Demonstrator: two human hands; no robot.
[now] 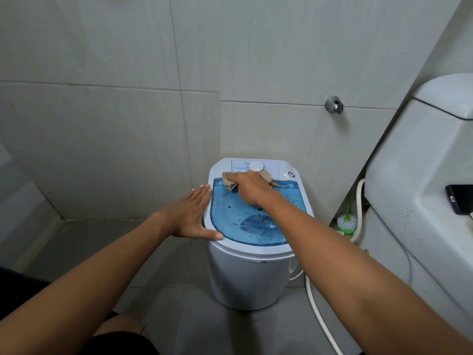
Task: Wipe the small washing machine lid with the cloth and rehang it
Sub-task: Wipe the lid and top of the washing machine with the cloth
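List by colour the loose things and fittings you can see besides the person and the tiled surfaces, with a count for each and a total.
White: 3 (washing machine, toilet cistern, hose)
Blue: 1 (lid)
Tan: 1 (cloth)
Black: 1 (phone)
Silver: 1 (wall valve)
Green and white: 1 (toilet brush)
Total: 8

You have a translucent blue lid (258, 216) speckled with dark spots on a white washing machine (248, 278), a tan cloth (230, 181), pale grey wall tiles (102, 98), a green-and-white brush (346, 222), and a black phone (459, 202).
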